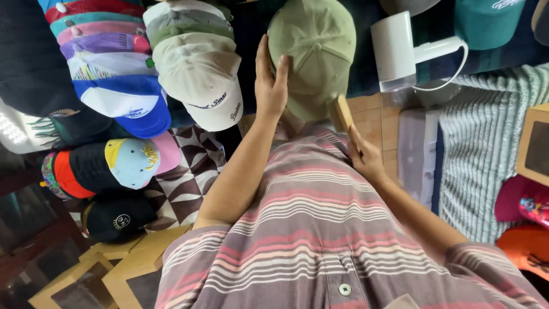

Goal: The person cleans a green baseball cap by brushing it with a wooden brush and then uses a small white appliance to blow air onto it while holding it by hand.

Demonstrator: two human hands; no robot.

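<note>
Olive-green cap (313,54) was seen held up just in front of the striped shirt (320,229), crown towards the camera. It was steadied by the left hand (271,80), whose fingers were spread flat against its left side, not clenched. A small wooden brush (343,113) was gripped in the right hand (366,157) and set at the cap's lower right edge (touching or just short, it could not be told). The cap lay above and to the left of the brush. Stacked caps (171,63) were piled alongside.
</note>
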